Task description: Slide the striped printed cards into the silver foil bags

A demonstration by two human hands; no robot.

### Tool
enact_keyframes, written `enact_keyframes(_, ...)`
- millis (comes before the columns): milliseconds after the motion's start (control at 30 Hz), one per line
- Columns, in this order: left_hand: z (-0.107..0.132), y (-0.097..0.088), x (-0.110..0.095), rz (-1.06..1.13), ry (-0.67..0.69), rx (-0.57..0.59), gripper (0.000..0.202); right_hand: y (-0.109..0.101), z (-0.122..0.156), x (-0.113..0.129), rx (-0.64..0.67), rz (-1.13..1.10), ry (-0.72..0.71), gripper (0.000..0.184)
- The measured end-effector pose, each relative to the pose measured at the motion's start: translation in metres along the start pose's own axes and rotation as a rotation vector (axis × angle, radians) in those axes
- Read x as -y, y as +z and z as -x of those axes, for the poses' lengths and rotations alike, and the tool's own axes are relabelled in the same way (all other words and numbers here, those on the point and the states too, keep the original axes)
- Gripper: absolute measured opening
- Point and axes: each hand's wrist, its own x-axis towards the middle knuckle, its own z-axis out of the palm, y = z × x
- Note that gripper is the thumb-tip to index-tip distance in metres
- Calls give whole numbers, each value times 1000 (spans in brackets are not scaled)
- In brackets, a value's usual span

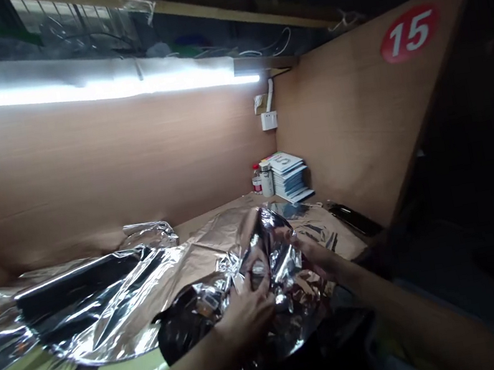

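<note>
A large crinkled sheet of silver foil (105, 297) spreads over the work surface from the left edge to the middle. My left hand (249, 311) grips a bunched fold of it, fingers curled into the crumpled part. My right hand (310, 253) comes in from the right and holds the same bunch on its far side, its fingers partly buried in the foil. The two hands sit close together, with the gathered foil (270, 250) raised between them.
A wooden booth wall (130, 166) stands behind, and a side panel with a red "15" sticker (408, 33) on the right. In the back corner are a stack of booklets (290, 177), a small bottle (256, 178) and a jar (267, 178). A light strip (70, 88) glows above.
</note>
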Motion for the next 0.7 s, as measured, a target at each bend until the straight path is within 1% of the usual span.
enact_keyframes(33,-1,9,-13,-25,-40,22,58,-2,-9,0,-50,77,-40,64)
enact_keyframes(67,0,16,-25,-22,-89,13,57,-3,-17,-1,-107,174,-70,62)
enact_keyframes(133,13,21,-41,46,-165,-68,58,-9,-29,-4,-210,342,-71,60)
enact_keyframes(200,35,15,-49,166,-162,-151,63,-18,-35,-9,-260,453,-41,55)
enact_keyframes(267,58,-1,-45,237,-167,-227,66,-29,-34,-14,-309,598,-28,48)
enact_keyframes(333,73,-17,-29,204,-273,-262,71,-38,-29,-18,-337,753,-15,41)
enact_keyframes(367,76,-20,-17,169,-348,-252,72,-41,-26,-19,-340,825,-7,39)
enact_keyframes(400,77,-19,-5,145,-408,-214,73,-43,-25,-20,-335,892,2,38)
enact_keyframes(433,76,-13,8,142,-448,-150,73,-44,-24,-20,-324,952,11,39)
enact_keyframes(500,75,10,33,192,-486,-4,71,-44,-25,-20,-293,1051,29,40)
enact_keyframes(533,76,25,43,224,-507,41,70,-43,-27,-20,-275,1091,38,39)
enact_keyframes(567,79,40,53,248,-540,53,70,-43,-29,-18,-259,1124,45,39)
enact_keyframes(600,82,53,61,255,-585,29,71,-42,-31,-16,-244,1151,50,37)
enact_keyframes(633,87,64,68,245,-644,-24,73,-42,-33,-14,-235,1174,50,35)
enact_keyframes(700,99,78,82,227,-790,-133,82,-40,-31,-7,-250,1208,35,37)
